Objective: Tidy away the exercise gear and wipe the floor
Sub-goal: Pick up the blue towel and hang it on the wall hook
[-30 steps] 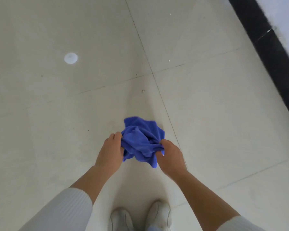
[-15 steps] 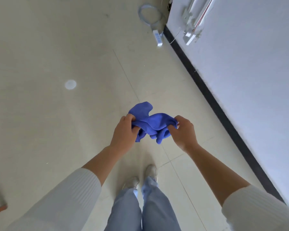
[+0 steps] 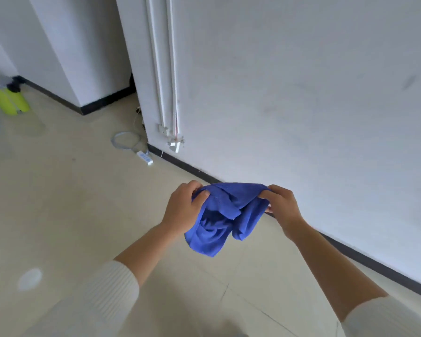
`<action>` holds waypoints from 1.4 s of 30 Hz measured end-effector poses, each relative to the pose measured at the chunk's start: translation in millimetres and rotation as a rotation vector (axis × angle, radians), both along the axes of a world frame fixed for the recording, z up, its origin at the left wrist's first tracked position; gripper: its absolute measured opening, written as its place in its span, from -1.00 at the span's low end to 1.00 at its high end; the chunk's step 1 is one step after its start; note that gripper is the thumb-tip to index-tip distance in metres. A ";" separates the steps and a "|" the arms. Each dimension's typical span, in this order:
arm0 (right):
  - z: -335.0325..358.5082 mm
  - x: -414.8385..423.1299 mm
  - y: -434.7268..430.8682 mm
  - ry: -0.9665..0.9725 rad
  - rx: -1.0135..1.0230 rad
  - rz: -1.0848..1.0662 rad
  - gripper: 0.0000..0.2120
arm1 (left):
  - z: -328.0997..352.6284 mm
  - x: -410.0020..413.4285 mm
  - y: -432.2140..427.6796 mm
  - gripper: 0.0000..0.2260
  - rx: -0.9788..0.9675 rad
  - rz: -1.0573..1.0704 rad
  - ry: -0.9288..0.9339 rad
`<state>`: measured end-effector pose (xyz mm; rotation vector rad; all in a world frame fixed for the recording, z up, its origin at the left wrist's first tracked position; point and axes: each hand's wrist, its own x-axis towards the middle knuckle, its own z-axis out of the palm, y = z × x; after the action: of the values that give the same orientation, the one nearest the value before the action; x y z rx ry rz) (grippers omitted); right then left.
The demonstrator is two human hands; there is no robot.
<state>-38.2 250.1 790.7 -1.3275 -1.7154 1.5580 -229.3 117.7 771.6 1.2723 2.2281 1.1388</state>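
A blue microfibre cloth [image 3: 225,216] hangs bunched in mid-air at the centre of view, above the pale tiled floor [image 3: 66,205] and held by both hands. The left hand [image 3: 184,209] pinches its upper left edge, thumb on top; the right hand [image 3: 281,206] grips the upper right edge, fingers curled around the fabric. The cloth sags between them, folds drooping toward 6 o'clock. At 10 o'clock, lime-green foam rollers [image 3: 9,100] lie beside the wall base. Toward 11 o'clock a white power strip [image 3: 145,158] with coiled cable rests on the floor, just beside the black skirting [image 3: 185,167]. White pipes [image 3: 164,69] run down the wall at 12 o'clock
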 end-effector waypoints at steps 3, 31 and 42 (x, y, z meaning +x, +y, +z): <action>27.9 51.3 12.4 0.080 0.040 -0.136 -0.79 | 32.7 32.2 40.1 -0.88 0.050 -0.126 -0.008; 99.4 691.2 -35.4 -0.060 0.203 -0.941 -0.81 | 174.1 705.4 193.8 -0.74 -0.009 -1.104 -0.211; 97.6 813.0 -0.7 0.166 0.278 -0.958 -0.67 | 184.7 891.0 254.0 -0.78 -0.090 -1.344 -0.181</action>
<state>774.9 249.4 888.4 -1.4818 -0.8922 0.8057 661.8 371.7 956.4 1.9519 0.8205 0.5226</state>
